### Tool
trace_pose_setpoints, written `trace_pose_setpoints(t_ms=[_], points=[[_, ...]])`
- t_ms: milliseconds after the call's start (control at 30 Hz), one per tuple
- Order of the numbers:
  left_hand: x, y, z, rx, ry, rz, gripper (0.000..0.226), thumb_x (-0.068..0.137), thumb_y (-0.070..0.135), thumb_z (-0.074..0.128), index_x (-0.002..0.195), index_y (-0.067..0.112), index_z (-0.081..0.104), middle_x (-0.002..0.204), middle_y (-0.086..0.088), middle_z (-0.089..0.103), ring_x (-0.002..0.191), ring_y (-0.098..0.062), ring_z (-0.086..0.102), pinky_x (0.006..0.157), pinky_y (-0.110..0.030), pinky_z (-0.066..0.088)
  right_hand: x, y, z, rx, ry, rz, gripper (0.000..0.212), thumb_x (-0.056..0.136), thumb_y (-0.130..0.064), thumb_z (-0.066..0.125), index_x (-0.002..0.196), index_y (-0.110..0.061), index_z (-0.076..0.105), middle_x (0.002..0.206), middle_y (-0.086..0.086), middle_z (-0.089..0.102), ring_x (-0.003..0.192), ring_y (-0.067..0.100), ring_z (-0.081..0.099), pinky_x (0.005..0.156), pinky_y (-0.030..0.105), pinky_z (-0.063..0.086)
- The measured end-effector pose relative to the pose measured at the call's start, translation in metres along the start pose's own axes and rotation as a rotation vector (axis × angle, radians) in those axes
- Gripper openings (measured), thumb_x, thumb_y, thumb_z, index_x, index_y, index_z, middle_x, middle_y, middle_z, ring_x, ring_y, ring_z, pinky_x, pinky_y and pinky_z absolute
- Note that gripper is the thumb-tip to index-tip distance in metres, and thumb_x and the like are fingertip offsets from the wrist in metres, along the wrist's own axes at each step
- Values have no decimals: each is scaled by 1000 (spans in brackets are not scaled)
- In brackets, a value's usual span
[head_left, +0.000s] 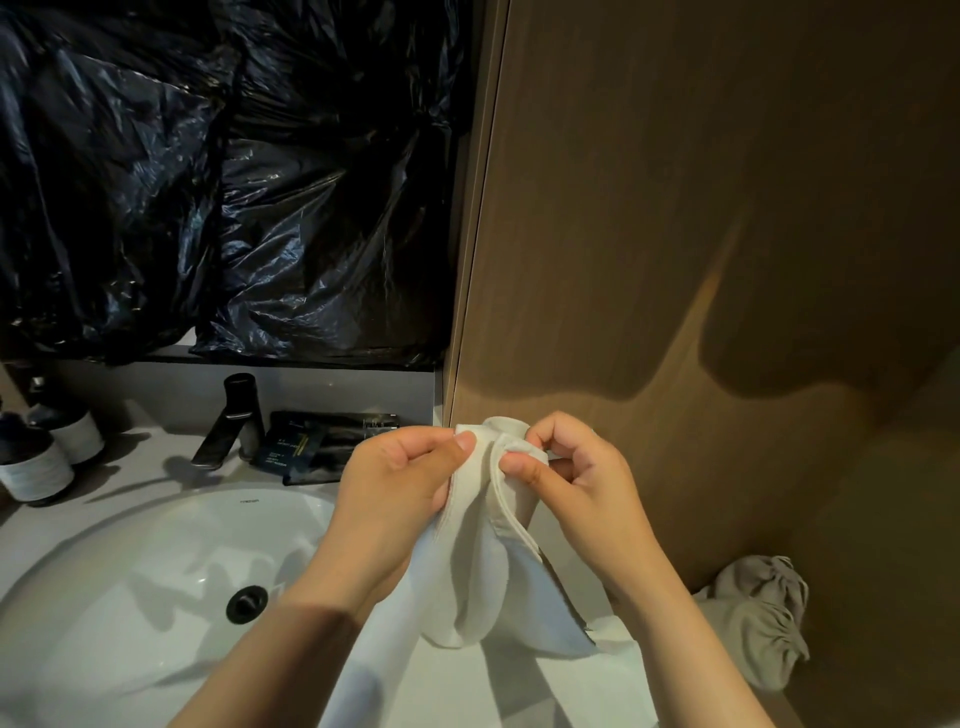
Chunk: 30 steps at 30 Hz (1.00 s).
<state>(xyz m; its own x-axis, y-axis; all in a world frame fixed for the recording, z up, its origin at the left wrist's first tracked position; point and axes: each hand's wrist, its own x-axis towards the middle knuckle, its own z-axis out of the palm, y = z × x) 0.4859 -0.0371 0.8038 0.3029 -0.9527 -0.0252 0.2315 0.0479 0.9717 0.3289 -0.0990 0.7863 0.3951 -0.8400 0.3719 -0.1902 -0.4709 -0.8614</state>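
At the far left, 2 dark bottles (39, 465) with pale labels stand on the white surface (145, 457), close together. Next to them lies the round white sink (156, 525), its dark drain (247, 604) near the middle. A dark tap (234, 421) rises behind the basin, and flat black packets (317, 441) lie just to its right against the back ledge. Crinkled black plastic sheeting (208, 182) covers the area above the ledge.

The left hand (400, 483) comes up from the lower edge on a bare forearm, wrist bent, palm turned toward the right. Its grip pinches the top edge of a white cloth (483, 561), the thumb pressed flat on the hem and the fingers curled behind it.

The cloth is held in the air above the right rim of the sink and hangs down in folds between the 2 forearms, its stitched hem running down the middle.

The right hand (576, 478) faces the left one, almost touching it. Its grip also pinches the cloth's top edge, thumb and forefinger closed on a bunched fold and the other fingers curled in.

A brown wood-grain wall (727, 208) fills the right side. A bunched grey bundle (758, 618) of fabric sits at its foot, well apart from the cloth.
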Motion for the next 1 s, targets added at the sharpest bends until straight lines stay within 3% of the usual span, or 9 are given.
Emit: trace_pose_setpoints(t_ms=[133,333,433,500,600,733,867,1000], points=[[3,2,0,-37,-26,-19,17,90,11,62,82,10,77,88,-14,75,89,-31,72,84,-38,58,0,-8,5,46,9,-25,15,81,-37,73,78,-26,63,73,-7,64,60,4,55,54,19,45],[0,4,-6,-98,-130,-18,28,93,9,56,81,17,79,89,-14,75,84,-23,74,69,-24,59,4,-12,8,63,34,37,13,82,-24,77,77,-22,65,70,-1,65,51,13,55,47,23,46],[-1,5,-11,-97,-209,3,24,93,10,55,89,10,78,93,-17,74,87,-26,73,70,-25,58,5,-14,9,92,33,49,13,81,-22,78,76,-22,66,68,1,65,50,16,56,47,23,46],[-2,6,-14,-68,-233,21,19,90,12,58,91,8,77,94,-17,74,88,-27,73,71,-26,58,5,-14,9,109,32,58,13,80,-22,78,76,-20,66,67,5,65,50,27,56,47,27,47],[-2,7,-19,42,-203,58,16,86,17,64,93,11,77,94,-12,75,90,-27,72,85,-35,58,4,-14,12,123,28,69,15,80,-21,78,79,-13,65,68,13,65,54,39,56,49,32,47],[-1,12,-21,200,-176,102,14,87,18,65,95,14,77,91,-6,76,90,-26,72,92,-48,54,4,-16,12,179,-2,91,13,81,-15,76,83,-7,67,66,10,66,50,20,59,50,27,52],[-1,13,-20,261,-135,145,13,88,16,66,95,14,76,89,-5,76,89,-25,71,92,-50,52,1,-18,5,312,-100,144,13,88,-10,67,96,0,69,76,12,70,62,20,65,65,29,59],[-4,12,-18,263,-146,146,14,86,15,68,96,13,76,89,-3,76,88,-20,72,90,-43,55,-1,-19,3,314,-53,163,9,89,-7,67,94,-1,70,74,14,71,62,22,67,64,30,59]])
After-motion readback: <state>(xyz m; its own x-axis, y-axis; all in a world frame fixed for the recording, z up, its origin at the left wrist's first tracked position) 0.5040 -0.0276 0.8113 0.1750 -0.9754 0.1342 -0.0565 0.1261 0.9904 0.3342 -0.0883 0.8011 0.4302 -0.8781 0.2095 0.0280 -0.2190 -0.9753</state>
